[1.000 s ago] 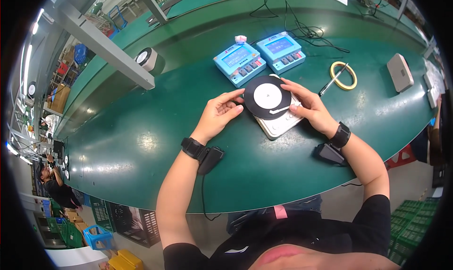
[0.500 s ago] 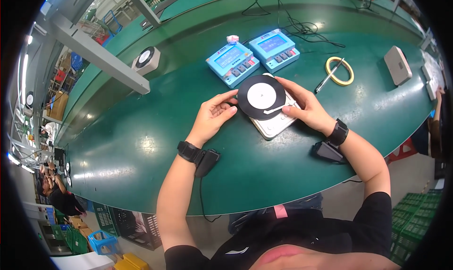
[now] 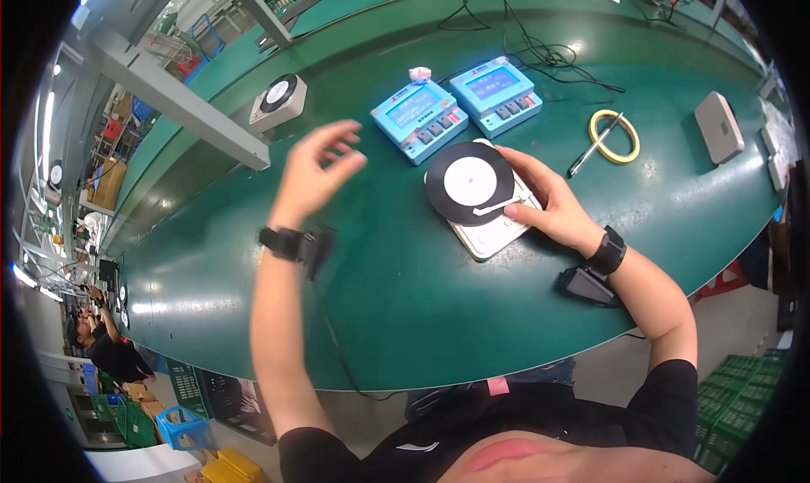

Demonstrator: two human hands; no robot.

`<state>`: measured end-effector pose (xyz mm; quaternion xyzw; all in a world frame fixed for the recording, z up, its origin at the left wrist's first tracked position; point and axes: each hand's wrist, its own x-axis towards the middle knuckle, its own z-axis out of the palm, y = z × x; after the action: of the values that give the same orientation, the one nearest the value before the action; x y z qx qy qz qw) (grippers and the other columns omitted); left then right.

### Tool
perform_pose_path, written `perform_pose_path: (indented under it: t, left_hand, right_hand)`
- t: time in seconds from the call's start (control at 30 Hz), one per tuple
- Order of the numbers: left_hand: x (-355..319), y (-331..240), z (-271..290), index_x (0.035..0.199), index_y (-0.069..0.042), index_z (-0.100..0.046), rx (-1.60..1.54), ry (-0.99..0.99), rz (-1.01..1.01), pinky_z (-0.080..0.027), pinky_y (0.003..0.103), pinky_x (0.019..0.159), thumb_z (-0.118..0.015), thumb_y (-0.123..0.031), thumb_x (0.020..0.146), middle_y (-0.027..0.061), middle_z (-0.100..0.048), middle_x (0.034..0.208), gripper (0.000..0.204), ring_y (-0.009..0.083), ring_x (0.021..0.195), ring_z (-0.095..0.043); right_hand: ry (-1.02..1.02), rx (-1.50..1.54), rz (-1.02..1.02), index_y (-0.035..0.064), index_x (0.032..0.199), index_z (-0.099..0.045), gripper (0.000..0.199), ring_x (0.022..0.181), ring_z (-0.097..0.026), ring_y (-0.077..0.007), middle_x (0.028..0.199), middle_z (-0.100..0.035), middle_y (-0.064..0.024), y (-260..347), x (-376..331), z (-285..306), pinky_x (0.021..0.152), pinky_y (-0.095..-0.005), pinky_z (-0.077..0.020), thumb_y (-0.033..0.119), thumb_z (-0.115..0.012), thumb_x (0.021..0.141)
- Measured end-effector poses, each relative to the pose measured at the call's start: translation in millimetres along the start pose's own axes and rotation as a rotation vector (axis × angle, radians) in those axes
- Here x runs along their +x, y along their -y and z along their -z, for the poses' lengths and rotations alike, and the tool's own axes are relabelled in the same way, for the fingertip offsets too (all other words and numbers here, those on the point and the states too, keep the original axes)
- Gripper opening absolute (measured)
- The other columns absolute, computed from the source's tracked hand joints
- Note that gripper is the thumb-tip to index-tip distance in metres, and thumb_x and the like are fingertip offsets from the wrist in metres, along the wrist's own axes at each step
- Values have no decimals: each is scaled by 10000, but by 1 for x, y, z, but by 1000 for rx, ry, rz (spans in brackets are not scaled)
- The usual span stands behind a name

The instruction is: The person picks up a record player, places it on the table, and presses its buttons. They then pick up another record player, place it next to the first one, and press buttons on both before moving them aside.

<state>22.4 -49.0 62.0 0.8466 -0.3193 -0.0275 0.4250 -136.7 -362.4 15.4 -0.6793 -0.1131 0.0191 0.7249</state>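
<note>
— What lies at the left end of the green tabletop?

— A small white box with a black round disc on top, standing well apart from the hands; nearer the middle, the left hand is lifted above the tabletop, blurred, fingers spread and loosely curled, holding nothing; a black wristband sits on that wrist.

— And just right of it?

— Two light-blue devices with screens and button rows, side by side at the back of the tabletop; a small white and pink thing lies just behind the left one; black cables trail behind the right one.

— Where is the turntable-like piece?

— In the middle, just in front of the blue devices: a white square unit carrying a black disc with a white centre, a thin white arm lying across the disc; it rests flat on the tabletop.

— What does the right hand do?

— The right hand rests on the unit's right side, fingers laid flat along the edge and partly over the disc's rim, thumb pressed at the front; it steadies rather than lifts it; a black wristband is on that wrist too.

— Further right?

— A yellow tape ring with a pen lying across it; then a white flat box near the edge.
</note>
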Motion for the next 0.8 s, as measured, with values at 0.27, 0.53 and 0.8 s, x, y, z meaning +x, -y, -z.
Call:
perform_pose_path:
  t: [0.27,0.53,0.8]
  left_hand:
    - [102,144,140,1395,-122,-376,952,-51,67,-386,421,1027,-818,-191,555,222,-475,1314,952,377,1215,-464]
    - [168,178,129,1446,-178,-283,937,165,119,-351,423,1069,-758,-19,414,241,-402,1377,1148,409,1279,-382]
    - [164,128,97,1402,-204,-354,927,114,114,-450,427,959,-745,-95,470,222,-503,1232,1016,384,1169,-491]
  right_hand:
    - [23,-52,-18,23,1436,-273,798,1346,-349,-231,1433,-378,-140,1,5,-6,1121,-359,-258,47,-696,760]
    - [77,-39,-93,30,1457,-231,845,1373,-307,-240,1475,-303,-142,7,6,7,1138,-364,-223,9,-672,737]
    - [76,58,-88,40,1447,-265,800,1350,-338,-253,1439,-337,-143,1,8,12,1135,-392,-260,-29,-626,737]
